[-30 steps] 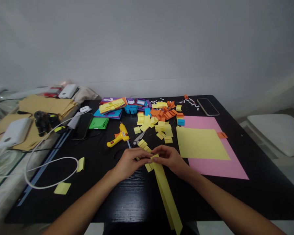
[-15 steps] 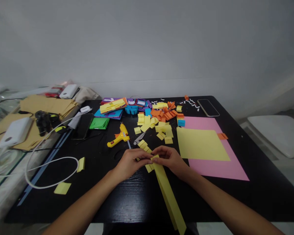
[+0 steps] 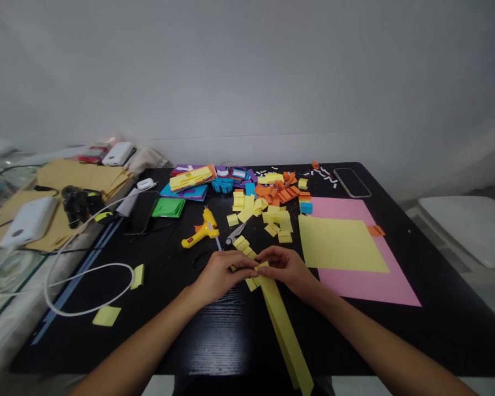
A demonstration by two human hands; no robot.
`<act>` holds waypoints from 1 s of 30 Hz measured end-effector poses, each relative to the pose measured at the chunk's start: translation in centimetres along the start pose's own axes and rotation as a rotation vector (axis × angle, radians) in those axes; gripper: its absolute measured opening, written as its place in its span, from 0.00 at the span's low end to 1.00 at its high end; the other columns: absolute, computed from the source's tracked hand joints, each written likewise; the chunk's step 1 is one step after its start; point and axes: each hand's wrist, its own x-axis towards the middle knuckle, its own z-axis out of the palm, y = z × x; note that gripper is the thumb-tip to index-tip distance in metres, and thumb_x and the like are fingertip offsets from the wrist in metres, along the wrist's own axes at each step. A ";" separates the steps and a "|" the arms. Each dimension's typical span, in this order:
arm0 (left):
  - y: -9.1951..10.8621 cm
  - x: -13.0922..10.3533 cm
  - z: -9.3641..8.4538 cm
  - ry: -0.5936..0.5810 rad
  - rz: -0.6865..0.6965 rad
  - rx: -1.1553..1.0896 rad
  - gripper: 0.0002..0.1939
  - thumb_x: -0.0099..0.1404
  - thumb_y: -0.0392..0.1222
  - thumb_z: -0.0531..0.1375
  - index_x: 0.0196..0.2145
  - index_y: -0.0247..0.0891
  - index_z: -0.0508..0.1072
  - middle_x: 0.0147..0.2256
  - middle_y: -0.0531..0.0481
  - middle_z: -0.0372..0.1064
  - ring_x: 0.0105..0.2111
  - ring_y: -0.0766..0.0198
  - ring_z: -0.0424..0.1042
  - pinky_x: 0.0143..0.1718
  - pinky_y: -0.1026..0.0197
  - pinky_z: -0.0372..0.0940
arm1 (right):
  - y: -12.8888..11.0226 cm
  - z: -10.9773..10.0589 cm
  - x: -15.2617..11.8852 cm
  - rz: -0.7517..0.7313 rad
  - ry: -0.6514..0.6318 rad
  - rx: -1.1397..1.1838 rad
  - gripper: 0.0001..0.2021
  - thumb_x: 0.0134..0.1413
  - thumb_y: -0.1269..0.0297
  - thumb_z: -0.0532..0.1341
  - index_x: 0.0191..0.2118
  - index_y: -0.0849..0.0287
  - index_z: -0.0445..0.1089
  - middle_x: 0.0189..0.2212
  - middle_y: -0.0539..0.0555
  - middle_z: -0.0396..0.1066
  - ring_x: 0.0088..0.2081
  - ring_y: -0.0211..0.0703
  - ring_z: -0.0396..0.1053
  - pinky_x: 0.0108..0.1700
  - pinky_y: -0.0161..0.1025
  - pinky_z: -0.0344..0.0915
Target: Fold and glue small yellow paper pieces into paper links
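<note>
A long folded strip of yellow paper (image 3: 284,327) slants from my fingertips down past the table's front edge. My left hand (image 3: 225,273) pinches its far end between thumb and fingers. From the other side my right hand (image 3: 286,269) grips the same end, and the fingertips of both hands nearly meet. Just beyond and partly beneath my hands lie small folded yellow paper pieces (image 3: 244,245). Grey scissors (image 3: 234,235) rest behind my left hand, their handles partly hidden. Left of them is a yellow glue gun (image 3: 202,230).
Yellow paper (image 3: 342,242) overlaps a pink sheet (image 3: 371,289) on the right. Orange folded pieces (image 3: 272,192) and a phone (image 3: 352,182) are at the back. Green paper (image 3: 168,207) lies left of centre. A white cable (image 3: 88,268) loops across the table's left side.
The view has shifted very slightly, so the table items appear a little further right. Both hands keep the same hold on the paper strip.
</note>
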 end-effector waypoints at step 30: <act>1.0 -0.1 0.6 -0.147 -0.254 -0.024 0.16 0.72 0.48 0.57 0.29 0.36 0.71 0.19 0.57 0.62 0.20 0.70 0.63 0.23 0.69 0.56 | -0.4 0.4 0.0 -0.015 0.016 -0.072 0.19 0.43 0.55 0.77 0.40 0.58 0.76 0.27 0.47 0.73 0.29 0.37 0.68 0.34 0.36 0.63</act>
